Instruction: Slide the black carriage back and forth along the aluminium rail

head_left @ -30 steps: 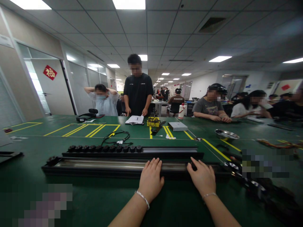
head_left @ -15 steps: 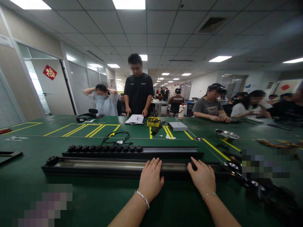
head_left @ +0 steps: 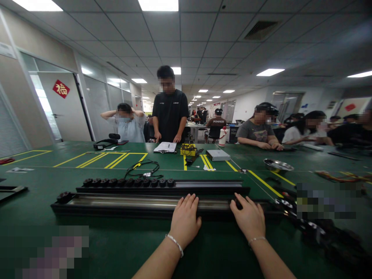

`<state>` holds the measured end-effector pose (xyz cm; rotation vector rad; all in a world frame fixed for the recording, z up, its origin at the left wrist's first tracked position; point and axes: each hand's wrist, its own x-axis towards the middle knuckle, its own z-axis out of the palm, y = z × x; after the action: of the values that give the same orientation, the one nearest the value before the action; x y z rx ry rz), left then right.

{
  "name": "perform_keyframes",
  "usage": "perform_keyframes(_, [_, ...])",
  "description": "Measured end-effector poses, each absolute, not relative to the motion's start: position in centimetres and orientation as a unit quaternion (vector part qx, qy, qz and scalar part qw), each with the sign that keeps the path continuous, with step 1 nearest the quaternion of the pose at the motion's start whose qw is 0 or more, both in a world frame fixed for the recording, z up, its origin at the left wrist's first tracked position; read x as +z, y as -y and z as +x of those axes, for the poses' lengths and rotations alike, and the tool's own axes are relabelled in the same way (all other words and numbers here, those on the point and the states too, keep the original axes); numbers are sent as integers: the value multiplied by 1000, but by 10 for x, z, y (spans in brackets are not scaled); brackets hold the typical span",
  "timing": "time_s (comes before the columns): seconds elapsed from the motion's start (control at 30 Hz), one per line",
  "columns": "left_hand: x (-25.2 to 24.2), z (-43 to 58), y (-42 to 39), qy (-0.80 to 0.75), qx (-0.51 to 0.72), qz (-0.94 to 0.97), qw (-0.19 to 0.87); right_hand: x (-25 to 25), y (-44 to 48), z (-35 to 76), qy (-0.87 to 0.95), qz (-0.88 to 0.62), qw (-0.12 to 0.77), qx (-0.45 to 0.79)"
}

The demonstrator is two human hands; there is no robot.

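Note:
My left hand (head_left: 186,221) lies palm down across the near long black rail (head_left: 116,202), its fingers stretched out side by side over the shiny metal channel. Farther right, my right hand (head_left: 250,217) is at the same rail, thumb and forefinger curved around a small black piece (head_left: 238,204) in the channel. Its exact shape is partly hidden by the fingers. One round black knob-like piece (head_left: 64,197) stands at the rail's left end. Behind lies a second black rail (head_left: 209,185) with several similar black pieces (head_left: 129,183) in a row on its left part.
The green table (head_left: 122,248) carries a cable loop (head_left: 145,168), clipboard (head_left: 165,147), yellow box (head_left: 188,149), grey box (head_left: 217,155), metal bowl (head_left: 278,164) and white bottle (head_left: 222,136). Dark jumbled parts (head_left: 316,228) lie right. A person (head_left: 170,112) stands opposite; others sit around.
Slight shift of my right hand's thumb and forefinger, with the black piece between them a little plainer now. My left hand and both rails stay put.

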<state>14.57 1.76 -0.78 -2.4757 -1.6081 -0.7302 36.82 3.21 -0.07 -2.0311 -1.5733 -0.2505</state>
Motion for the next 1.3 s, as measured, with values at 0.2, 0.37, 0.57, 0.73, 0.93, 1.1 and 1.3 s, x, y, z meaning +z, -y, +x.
perform_keyframes(0.2, [-10,146,-19,526,-246,-812,52,-6,-35,371,590,-747,285,-111])
perform_keyframes(0.37, [-9,146,-18,528,-247,-811,53,-6,-34,370,585,-751,285,-107])
perform_keyframes(0.57, [-10,146,-19,528,-245,-811,49,-4,-35,373,587,-752,282,-99])
perform_keyframes(0.73, [-9,146,-18,530,-239,-812,48,-1,-32,372,591,-751,282,-92])
perform_keyframes(0.93, [-6,146,-17,532,-230,-814,45,-1,-32,373,574,-767,278,-75])
perform_keyframes(1.1, [-6,146,-16,531,-232,-814,43,-3,-33,375,572,-769,276,-68])
perform_keyframes(1.3, [-6,146,-16,529,-234,-815,43,-2,-33,374,568,-769,283,-77])
